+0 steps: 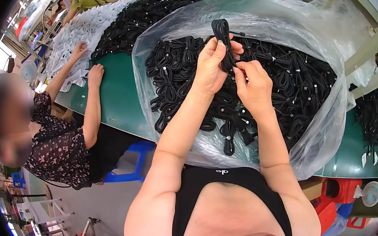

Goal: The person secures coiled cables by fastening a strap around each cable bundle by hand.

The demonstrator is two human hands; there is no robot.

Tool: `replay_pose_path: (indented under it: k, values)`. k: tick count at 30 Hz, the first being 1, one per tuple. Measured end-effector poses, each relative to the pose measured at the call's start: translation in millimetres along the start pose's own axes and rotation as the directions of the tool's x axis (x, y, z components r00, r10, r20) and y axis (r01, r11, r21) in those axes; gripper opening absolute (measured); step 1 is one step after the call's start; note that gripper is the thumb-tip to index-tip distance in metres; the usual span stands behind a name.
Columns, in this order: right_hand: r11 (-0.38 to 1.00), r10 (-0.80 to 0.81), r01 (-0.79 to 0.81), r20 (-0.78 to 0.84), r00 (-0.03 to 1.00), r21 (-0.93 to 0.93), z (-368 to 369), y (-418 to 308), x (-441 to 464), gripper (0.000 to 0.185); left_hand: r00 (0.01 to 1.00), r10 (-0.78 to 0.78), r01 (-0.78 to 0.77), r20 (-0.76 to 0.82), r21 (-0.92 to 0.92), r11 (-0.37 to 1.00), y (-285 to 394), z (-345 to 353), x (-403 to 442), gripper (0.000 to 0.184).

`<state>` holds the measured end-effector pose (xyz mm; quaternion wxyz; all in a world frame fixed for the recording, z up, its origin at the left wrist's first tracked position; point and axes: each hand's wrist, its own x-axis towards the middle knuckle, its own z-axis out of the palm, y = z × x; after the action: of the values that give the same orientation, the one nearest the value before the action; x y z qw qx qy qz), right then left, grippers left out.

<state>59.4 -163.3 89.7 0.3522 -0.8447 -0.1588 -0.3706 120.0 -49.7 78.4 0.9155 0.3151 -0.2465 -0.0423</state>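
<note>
A coiled black cable bundle [222, 39] is held upright above the pile, with the fingers and thumb of my left hand [213, 66] wrapped round it. Just below and to the right, my right hand [254, 82] pinches at the bundle's lower end; the fingertips meet there. Beneath both hands lie several more coiled black cables [296, 78], many with pale plug ends showing. They rest inside a large clear plastic bag [173, 24] whose mouth is spread wide on the green table [120, 88].
At the left, a seated person [57, 147] reaches toward white pieces [81, 32] beside another black cable heap [140, 21]. A blue stool [131, 164] stands by the table. More black cables [372, 113] hang at the right edge, near a metal frame [372, 50].
</note>
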Motion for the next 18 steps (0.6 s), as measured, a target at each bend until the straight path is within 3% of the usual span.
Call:
replay_pose_path:
  k: [3, 5, 7, 11, 12, 15, 18]
  values:
    - [0.999, 0.038, -0.038, -0.043, 0.998, 0.015, -3.5, 3.3, 1.1, 0.008, 1.000, -0.010, 0.009, -0.003, -0.056, 0.998, -13.0, 1.0, 1.9, 0.039]
    - [0.998, 0.061, -0.060, -0.071, 0.996, 0.017, -5.9, 7.9, 4.5, 0.007, 0.994, -0.087, 0.089, 0.062, -0.040, 0.995, -21.5, 7.0, -1.0, 0.038]
    - [0.997, 0.075, -0.076, -0.086, 0.993, -0.006, -5.9, 13.9, 4.8, 0.007, 0.990, -0.140, 0.140, 0.027, -0.030, 0.990, -29.3, 14.2, -6.0, 0.037]
    - [0.980, 0.189, -0.188, -0.007, 0.982, 0.066, -7.5, 10.2, 8.3, 0.008, 0.988, -0.148, 0.152, 0.036, -0.164, 0.975, -30.5, 8.0, -2.5, 0.036]
    - [0.977, 0.207, -0.205, 0.044, 0.977, -0.058, -9.6, 8.3, 8.1, 0.010, 0.993, -0.115, 0.117, 0.022, -0.169, 0.979, -31.1, 2.7, 0.8, 0.037]
    - [0.982, 0.145, -0.137, 0.059, 0.988, -0.129, -9.9, 10.9, 6.4, 0.010, 0.995, -0.086, 0.078, -0.050, -0.133, 0.988, -30.4, -7.9, 6.3, 0.037]
    - [0.986, 0.139, -0.135, 0.036, 0.990, -0.097, -9.7, 13.9, 6.1, 0.008, 0.993, -0.117, 0.115, -0.005, -0.133, 0.984, -40.9, -7.6, 2.0, 0.037]
